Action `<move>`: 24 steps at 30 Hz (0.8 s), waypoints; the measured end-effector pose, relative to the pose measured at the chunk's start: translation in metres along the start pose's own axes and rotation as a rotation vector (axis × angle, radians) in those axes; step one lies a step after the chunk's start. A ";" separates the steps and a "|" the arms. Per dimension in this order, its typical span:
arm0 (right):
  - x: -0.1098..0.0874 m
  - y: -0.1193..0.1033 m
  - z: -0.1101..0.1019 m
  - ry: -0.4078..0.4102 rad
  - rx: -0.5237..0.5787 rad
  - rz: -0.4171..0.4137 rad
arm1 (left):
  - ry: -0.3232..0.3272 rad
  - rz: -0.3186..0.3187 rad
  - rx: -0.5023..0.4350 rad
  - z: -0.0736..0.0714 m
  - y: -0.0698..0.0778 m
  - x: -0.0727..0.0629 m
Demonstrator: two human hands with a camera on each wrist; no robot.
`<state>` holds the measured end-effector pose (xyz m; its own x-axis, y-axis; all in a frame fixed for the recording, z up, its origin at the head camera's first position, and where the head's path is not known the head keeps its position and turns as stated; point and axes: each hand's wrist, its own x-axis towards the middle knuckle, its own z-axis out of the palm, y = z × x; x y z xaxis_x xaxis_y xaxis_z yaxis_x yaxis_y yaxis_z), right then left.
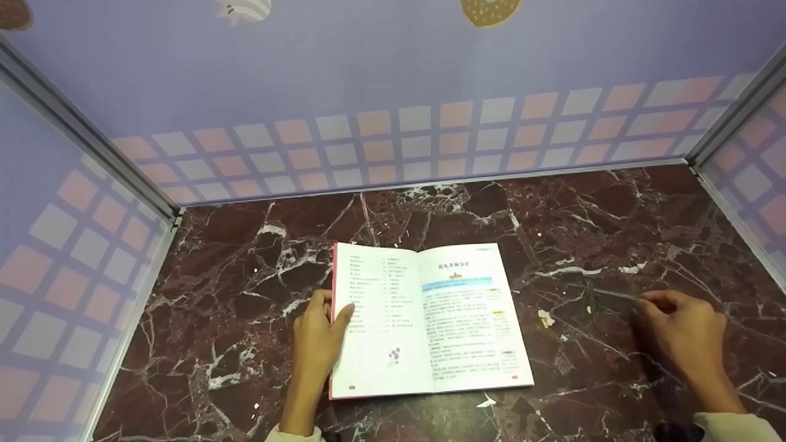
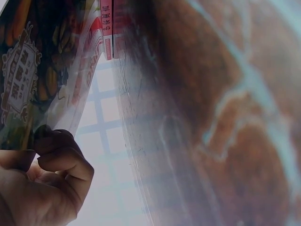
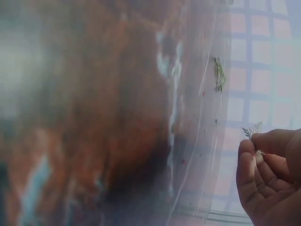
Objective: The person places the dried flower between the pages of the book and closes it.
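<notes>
An open book (image 1: 381,362) with printed pages lies on the dark marbled table. My left hand (image 1: 319,328) grips its left edge, thumb over the page. From the left wrist, the book's colourful cover (image 2: 47,66) shows, with the curled fingers of the left hand (image 2: 51,179) at its lower edge. To the right of the book, my right hand (image 1: 688,331) is raised slightly over the table. Seen from the right wrist, the right hand (image 3: 270,174) pinches a small feathery leaf sprig (image 3: 253,131) between thumb and forefinger. The sprig's lower part is hidden by the fingers.
A green sprig (image 1: 591,299) and a small whitish piece (image 1: 545,318) lie between book and right hand. A white scrap (image 1: 486,402) sits just below the book. Panels with a checked pattern (image 1: 393,147) wall the marbled table (image 1: 215,245) at back and sides.
</notes>
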<state>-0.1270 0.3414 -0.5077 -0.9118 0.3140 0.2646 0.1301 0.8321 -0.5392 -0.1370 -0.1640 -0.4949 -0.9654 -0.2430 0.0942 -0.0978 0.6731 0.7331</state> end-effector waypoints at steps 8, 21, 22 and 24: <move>0.000 -0.012 0.000 0.013 0.012 -0.007 | -0.009 -0.004 0.002 -0.001 0.000 0.000; -0.001 -0.021 0.002 0.007 0.018 -0.040 | -0.009 -0.007 -0.005 0.000 0.001 0.000; -0.001 -0.022 0.003 0.006 0.018 -0.039 | -0.008 -0.006 -0.004 0.000 0.001 0.000; -0.001 -0.024 0.003 0.005 0.012 -0.040 | -0.007 -0.004 -0.004 -0.001 0.001 0.000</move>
<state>-0.1301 0.3192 -0.4974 -0.9141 0.2830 0.2903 0.0887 0.8383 -0.5380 -0.1367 -0.1636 -0.4936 -0.9668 -0.2406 0.0863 -0.1009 0.6695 0.7360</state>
